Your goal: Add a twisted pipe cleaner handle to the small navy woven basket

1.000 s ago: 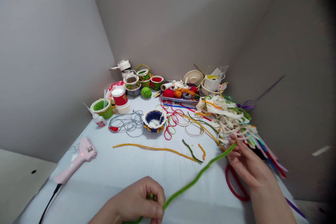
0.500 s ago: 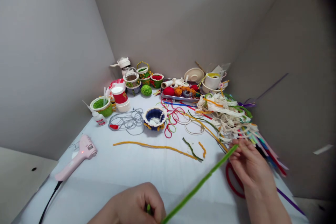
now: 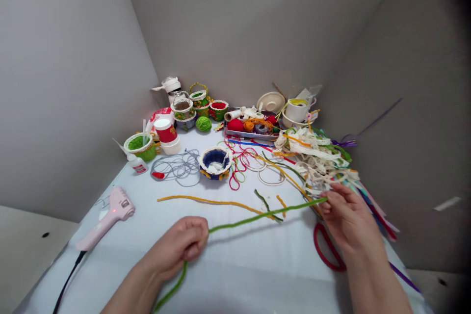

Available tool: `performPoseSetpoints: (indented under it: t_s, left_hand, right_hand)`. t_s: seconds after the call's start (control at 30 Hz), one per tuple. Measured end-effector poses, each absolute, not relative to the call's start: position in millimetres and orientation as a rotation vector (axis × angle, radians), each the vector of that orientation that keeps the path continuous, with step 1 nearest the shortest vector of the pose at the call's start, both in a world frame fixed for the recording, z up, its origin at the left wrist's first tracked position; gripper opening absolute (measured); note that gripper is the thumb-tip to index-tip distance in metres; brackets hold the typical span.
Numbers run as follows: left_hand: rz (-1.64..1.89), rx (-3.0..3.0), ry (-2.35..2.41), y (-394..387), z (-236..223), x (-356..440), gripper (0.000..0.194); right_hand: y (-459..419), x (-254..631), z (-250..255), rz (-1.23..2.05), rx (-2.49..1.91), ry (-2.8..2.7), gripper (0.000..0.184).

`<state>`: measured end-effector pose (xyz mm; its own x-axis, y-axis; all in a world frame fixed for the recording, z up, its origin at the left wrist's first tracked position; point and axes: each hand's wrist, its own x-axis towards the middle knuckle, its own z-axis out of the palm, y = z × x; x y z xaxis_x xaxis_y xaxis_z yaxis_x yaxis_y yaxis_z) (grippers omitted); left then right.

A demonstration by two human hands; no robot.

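A long green fuzzy cord stretches across the white table between both hands. My left hand is closed around it near the table's front, and its tail hangs down past my wrist. My right hand pinches the cord's other end at the right, beside a heap of cream lace and coloured strips. A red loop, probably scissor handles, lies partly under my right hand.
An orange cord and short green and orange bits lie mid-table. A pink glue gun rests at the left, a blue wrapped cup and grey cord behind. Decorated cups, yarn and a tray crowd the back.
My left hand has moved forward and up the table, sliding along the green cord, which now lies lower and flatter. My right hand still pinches its end.
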<state>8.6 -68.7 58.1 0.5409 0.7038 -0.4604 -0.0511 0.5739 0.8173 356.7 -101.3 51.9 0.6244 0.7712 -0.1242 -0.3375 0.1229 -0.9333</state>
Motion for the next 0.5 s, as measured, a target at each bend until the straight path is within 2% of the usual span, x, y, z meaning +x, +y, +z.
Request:
performPoseSetpoints:
  t_s: [0.1,0.23,0.5]
  left_hand:
    - [0.661,0.986,1.142,-51.9,62.9,-10.3,0.025]
    - [0.810,1.053,1.360,-38.2,64.7,-25.0,0.031]
    - [0.944,0.741,1.085,-41.1,62.8,-17.9,0.029]
  right_hand:
    - [-103.5,357.3,46.6,1.014,-1.372,-0.601,0.042]
    - [-107.3,353.9,41.8,1.037,-1.546,-0.846,0.036]
    - [-109.2,347.4,44.9,0.993,-1.424,-0.829,0.036]
